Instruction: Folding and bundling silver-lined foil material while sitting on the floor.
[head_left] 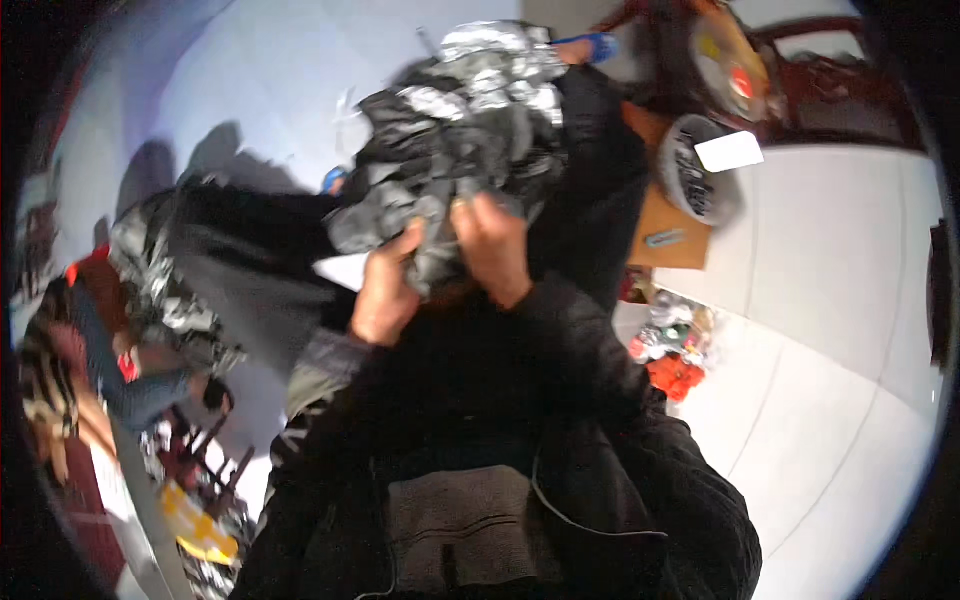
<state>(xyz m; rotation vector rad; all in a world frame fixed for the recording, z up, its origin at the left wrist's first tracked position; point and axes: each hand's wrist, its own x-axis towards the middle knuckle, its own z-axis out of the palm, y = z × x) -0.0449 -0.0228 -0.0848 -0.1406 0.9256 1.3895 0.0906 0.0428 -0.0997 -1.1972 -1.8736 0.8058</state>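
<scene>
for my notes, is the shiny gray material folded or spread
Bunched up, neither folded nor spread flat: creases cover the shiny gray material.

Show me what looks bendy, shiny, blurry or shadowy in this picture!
In the head view: seams between white floor tiles curve; crumpled silvery-black sheeting glares; left fingers and right fingers look blurry; dark shadows cross the pale bluish surface, upper left.

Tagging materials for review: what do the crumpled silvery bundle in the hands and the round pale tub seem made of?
Crumpled silvery bundle: perhaps shiny coated fabric or plastic film; glints along creases. Round pale tub: likely plastic; cloudy wall, finish unclear.
</scene>
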